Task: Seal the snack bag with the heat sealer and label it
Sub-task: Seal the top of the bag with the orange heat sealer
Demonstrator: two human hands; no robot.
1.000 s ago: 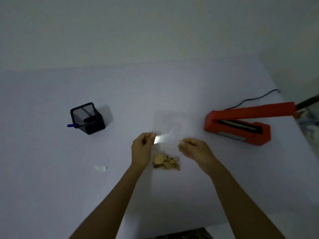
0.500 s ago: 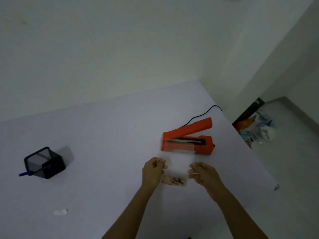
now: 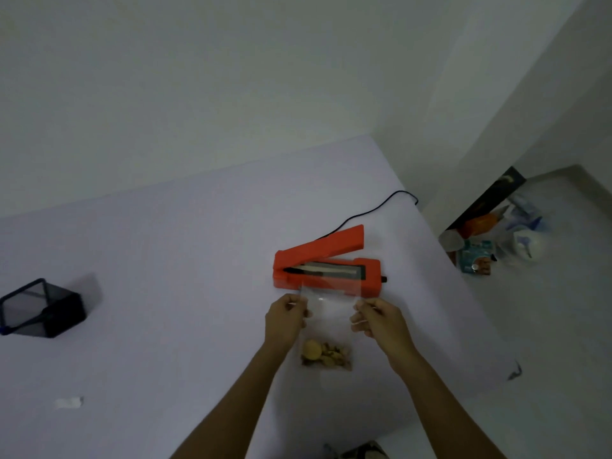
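While both hands' fingers (image 3: pixel 299 304) pinch its upper edges, the clear, limp plastic snack bag (image 3: pixel 328 321) looks feather-light, slippery, bottom-weighted.

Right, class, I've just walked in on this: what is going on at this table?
A person holds a clear snack bag by its two upper corners, the left hand on one side and the right hand on the other. The snacks sit at the bottom of the bag. Its open top edge lies at the front of the orange heat sealer, whose arm is raised, so nothing is sealed yet. A black mesh pen holder and a small white label wait off to the left.
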